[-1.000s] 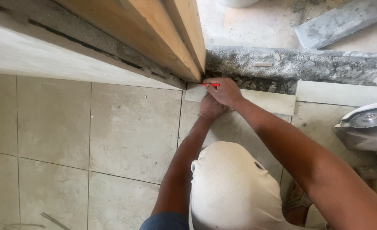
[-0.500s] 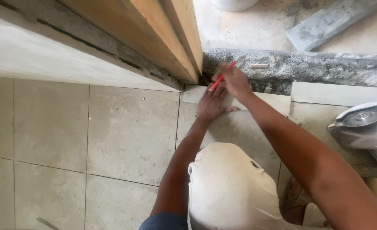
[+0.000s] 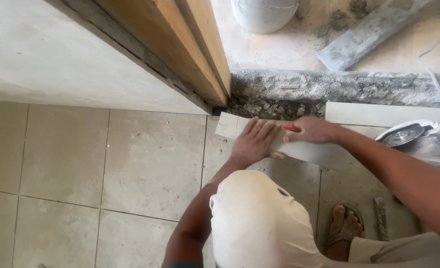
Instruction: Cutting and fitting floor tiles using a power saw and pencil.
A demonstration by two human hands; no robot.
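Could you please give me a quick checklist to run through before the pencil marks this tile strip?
1. Left hand flat on the tile strip, pinning it: ok.
2. Right hand grips the red pencil, tip toward the left hand's fingers: ok.
3. Strip's end near the wooden door frame: ok; whether it butts tight, cannot tell.
4. Rubble channel beyond the strip free of debris: not ok.
5. Angle grinder apart from both hands: ok.
6. Mark already drawn: cannot tell.
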